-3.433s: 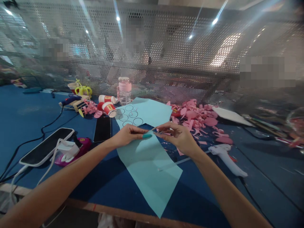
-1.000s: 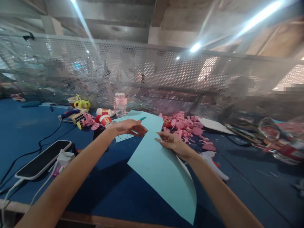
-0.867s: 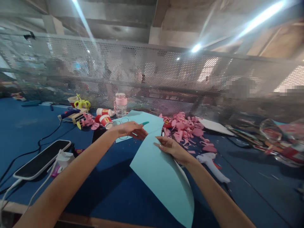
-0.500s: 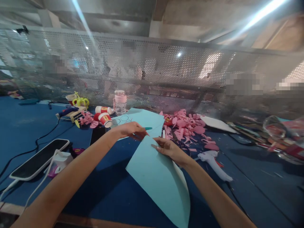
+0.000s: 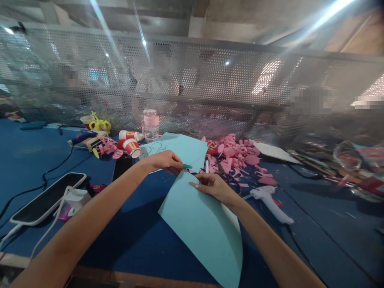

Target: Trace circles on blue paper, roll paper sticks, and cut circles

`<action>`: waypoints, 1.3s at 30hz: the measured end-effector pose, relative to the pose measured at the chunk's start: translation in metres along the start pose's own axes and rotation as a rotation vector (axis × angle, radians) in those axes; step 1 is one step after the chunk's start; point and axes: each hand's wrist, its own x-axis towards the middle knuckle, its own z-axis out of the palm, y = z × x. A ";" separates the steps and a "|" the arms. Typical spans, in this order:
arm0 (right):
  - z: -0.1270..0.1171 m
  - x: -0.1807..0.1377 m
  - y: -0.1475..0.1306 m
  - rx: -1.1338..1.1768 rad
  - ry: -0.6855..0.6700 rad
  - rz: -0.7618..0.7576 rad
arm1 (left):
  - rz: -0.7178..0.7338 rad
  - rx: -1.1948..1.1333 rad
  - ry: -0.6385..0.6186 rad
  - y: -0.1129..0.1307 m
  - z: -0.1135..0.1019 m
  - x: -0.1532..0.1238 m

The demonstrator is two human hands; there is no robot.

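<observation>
Sheet of pale-blue paper (image 5: 199,230) pinched in right hand (image 5: 216,187), slanting lengthwise toward frame's lower right, starting just below left hand (image 5: 164,161) of unclear grip.

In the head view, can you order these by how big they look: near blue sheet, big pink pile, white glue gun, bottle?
1. Near blue sheet
2. Big pink pile
Unranked: white glue gun and bottle. The gun is longer, the bottle wider; the gun's nearness makes it unsure.
</observation>
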 end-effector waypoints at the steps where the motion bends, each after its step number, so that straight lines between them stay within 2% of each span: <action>1: 0.000 0.000 0.000 -0.009 -0.008 0.004 | 0.003 -0.001 0.003 0.000 0.000 0.000; 14: 0.000 0.002 0.003 -0.113 -0.010 -0.002 | -0.075 0.017 -0.009 0.002 -0.001 -0.001; 28: 0.002 0.002 0.003 -0.182 -0.010 -0.013 | -0.080 0.008 -0.004 -0.007 -0.003 0.005; 39: 0.002 0.002 0.004 -0.168 -0.054 -0.020 | -0.086 0.109 -0.068 -0.008 -0.004 0.005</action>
